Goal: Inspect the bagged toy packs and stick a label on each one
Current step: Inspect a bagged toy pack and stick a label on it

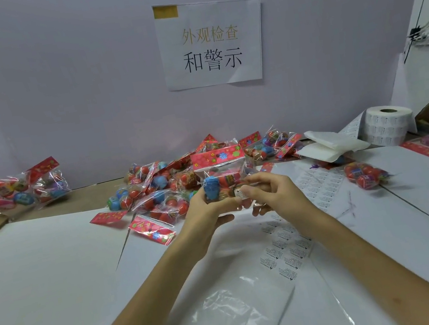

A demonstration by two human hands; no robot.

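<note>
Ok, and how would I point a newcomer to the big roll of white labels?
From the white paper sign taped to the lilac wall, drop down and right. There the white roll of printed labels stands on end beside loose white paper sheets. It is the only cylinder, open core on top; its neighbours are flat sheets and bagged toy packs.

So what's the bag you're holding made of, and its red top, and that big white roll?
The bag looks like clear plastic film: glossy, you see the toys through it and light glints off its creases. Its red top seems to be printed card or paper, flat and flowery, possibly coated. The roll looks like matt white paper labels wound on a brown cardboard core.
</note>
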